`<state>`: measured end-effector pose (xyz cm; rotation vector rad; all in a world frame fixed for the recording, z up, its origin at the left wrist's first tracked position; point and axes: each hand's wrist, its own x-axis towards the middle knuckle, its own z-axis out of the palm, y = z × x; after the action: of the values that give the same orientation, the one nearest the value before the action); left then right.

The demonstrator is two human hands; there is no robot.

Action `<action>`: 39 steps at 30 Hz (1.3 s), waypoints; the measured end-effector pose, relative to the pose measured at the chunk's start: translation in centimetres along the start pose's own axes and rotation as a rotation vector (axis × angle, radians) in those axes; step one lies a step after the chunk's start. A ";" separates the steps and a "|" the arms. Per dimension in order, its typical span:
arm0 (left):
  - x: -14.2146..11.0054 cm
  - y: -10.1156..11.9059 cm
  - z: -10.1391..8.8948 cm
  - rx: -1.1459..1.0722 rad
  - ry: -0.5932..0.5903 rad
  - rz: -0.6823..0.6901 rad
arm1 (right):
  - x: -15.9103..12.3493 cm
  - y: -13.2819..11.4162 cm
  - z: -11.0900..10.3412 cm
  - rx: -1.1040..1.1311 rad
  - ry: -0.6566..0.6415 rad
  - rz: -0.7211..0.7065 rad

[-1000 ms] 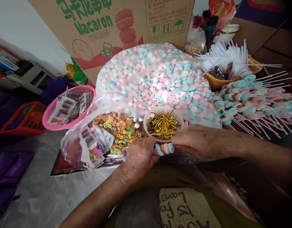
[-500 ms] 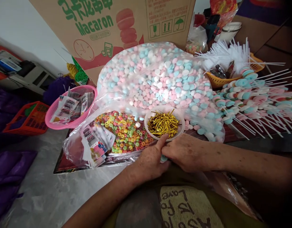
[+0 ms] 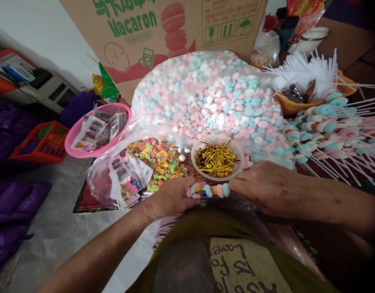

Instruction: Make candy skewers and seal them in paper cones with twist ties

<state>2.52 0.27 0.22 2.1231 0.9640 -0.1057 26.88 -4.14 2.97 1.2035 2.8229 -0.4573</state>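
A marshmallow candy skewer (image 3: 211, 190) lies level between my hands, its pastel pieces and bright rings showing, with a printed wrapper over the left part. My left hand (image 3: 172, 196) is closed around its left end, while my right hand (image 3: 260, 187) pinches the right end. Just beyond them stands a round clear tub (image 3: 240, 166) of gold twist ties (image 3: 216, 159). Ring candies (image 3: 158, 162) are spread left of the tub, and printed bags (image 3: 129, 179) lie fanned out there. Behind is a large plastic bag of marshmallows (image 3: 212, 97).
Finished-looking skewers (image 3: 334, 130) are piled at the right, near a yellow basket (image 3: 289, 106) with white sticks (image 3: 309, 71). A pink basket (image 3: 72, 148) of printed packets and an orange basket (image 3: 50, 144) sit at the left. A macaron carton (image 3: 132, 57) stands behind.
My hands have moved apart, the left one leftward and the right one rightward, revealing the skewer between them. The view has shifted, so the surroundings sit slightly farther right.
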 end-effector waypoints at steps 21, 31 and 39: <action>-0.5 0.3 0.4 0.240 0.440 0.096 | -0.5 1.7 -0.5 -0.327 0.414 -0.091; -0.7 0.9 -0.5 -0.039 0.312 0.048 | 0.4 0.4 -0.1 -0.403 0.479 -0.187; -0.6 0.8 -1.1 -0.501 -0.160 0.085 | 0.5 0.6 -1.6 -0.503 0.556 -0.322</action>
<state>2.35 0.33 1.74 1.6627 0.7148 0.0097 27.11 -2.91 4.28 0.8704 3.2779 0.6609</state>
